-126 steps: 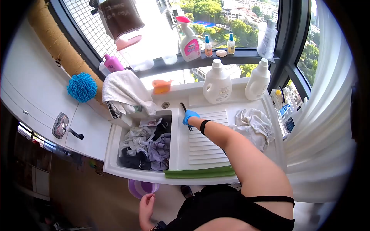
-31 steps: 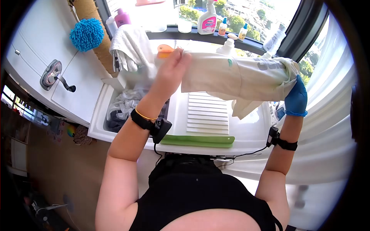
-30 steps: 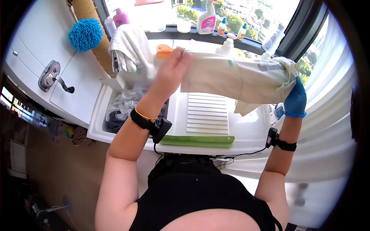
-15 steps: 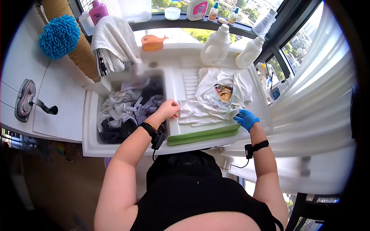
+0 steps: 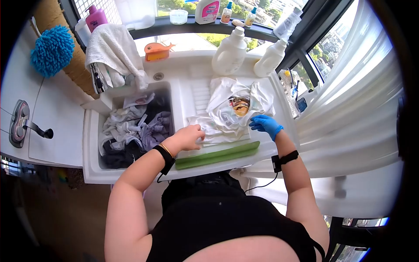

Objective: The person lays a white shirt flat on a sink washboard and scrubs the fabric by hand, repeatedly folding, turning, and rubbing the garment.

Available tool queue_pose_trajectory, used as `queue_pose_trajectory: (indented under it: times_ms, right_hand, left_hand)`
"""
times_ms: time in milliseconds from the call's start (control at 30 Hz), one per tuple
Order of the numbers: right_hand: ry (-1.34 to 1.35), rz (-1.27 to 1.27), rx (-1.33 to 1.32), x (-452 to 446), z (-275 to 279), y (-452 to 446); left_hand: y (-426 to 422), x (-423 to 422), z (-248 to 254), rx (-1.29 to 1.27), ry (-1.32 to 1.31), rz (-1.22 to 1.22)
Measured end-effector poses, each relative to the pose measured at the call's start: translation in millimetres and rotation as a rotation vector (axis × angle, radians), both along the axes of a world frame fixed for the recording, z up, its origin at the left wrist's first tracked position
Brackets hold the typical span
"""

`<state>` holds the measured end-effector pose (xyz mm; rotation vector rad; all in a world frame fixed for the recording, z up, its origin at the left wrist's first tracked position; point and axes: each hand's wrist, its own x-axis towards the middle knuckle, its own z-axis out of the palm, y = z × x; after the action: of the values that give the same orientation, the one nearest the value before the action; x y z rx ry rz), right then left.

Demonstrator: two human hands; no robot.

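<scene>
Daylight is coming in through the window behind the white sink unit, and a pale curtain is hanging past its right edge. In the head view, a person is standing at the near edge, both arms reaching over it. White cloth is lying rumpled on the right part of the unit, partly covering the ribbed washboard, and a brownish printed patch is showing among its folds. One flatter part is spreading toward the near edge, close to the green strip.

The bare left hand is hovering at the cloth's left end, fingers curling in toward the thumb; whether they are pinching fabric, I cannot tell. The blue-gloved right hand is sitting at the right side of the cloth, fingers extending and slightly parting, not gripping anything visible; actual contact is staying unclear.

Two white bottles are standing toward the far edge, behind the cloth. Left of the washboard, the deep basin is holding a heap of grey, white and dark clothes.

The step in hand is looking like laying out and arranging the cloth. Handling it further is calling for a firm hold on each side and a gentle outward pull, as the folds are bunching around the patch.
</scene>
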<state>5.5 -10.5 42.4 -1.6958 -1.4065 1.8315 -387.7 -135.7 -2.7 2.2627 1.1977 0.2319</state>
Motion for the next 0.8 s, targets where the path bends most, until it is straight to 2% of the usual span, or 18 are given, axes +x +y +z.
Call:
queue_pose_trajectory:
  times_ms: [33, 133, 167, 300, 400, 467, 500, 533, 600, 667, 733, 800]
  right_hand:
    - [-0.072, 0.124, 0.142, 11.3, -10.4, 9.9]
    - [-0.831, 0.509, 0.93, 21.1, -6.1, 13.2]
    - [-0.897, 0.574, 0.917, 20.6, 0.8, 15.3]
    - [-0.745, 0.483, 1.003, 25.3, -25.5, 26.5]
    - [-0.736, 0.664, 1.09, 36.1, -51.3, 53.4]
    - [-0.514, 0.589, 1.256, 40.5, -45.5, 67.0]
    - [-0.33, 0.529, 1.022, 46.9, -43.2, 78.8]
    - [-0.156, 0.466, 0.784, 55.3, -40.1, 90.3]
    - [-0.056, 0.333, 0.762, 81.0, -22.0, 105.1]
    - [0.139, 0.203, 0.833, 100.8, 26.0, 112.1]
    - [0.231, 0.029, 1.007, 121.4, 68.7, 127.7]
    - [0.3, -0.13, 1.077, 122.9, 121.0, 133.0]
  left_hand:
    - [0.6, 2.6, -4.2, 0.043, 0.011, 0.008]
    - [0.3, 17.6, 5.4, 0.037, 0.148, 0.081]
    - [0.0, 22.6, 8.9, 0.042, 0.179, 0.098]
    - [-2.2, 38.6, 7.7, 0.135, 0.228, 0.138]
    - [2.4, 39.8, -9.1, 0.173, 0.275, 0.134]
    - [8.2, 37.9, -19.1, 0.182, 0.355, 0.127]
    - [8.2, 40.4, -4.2, 0.156, 0.403, 0.105]
    - [8.8, 42.6, 7.4, 0.086, 0.295, 0.149]
    - [15.0, 47.2, 25.7, -0.04, 0.071, 0.228]
    - [30.4, 51.2, 48.8, -0.145, -0.235, 0.316]
    - [39.4, 60.6, 94.2, -0.291, -0.586, 0.441]
    - [55.7, 58.2, 110.1, -0.387, -0.824, 0.387]
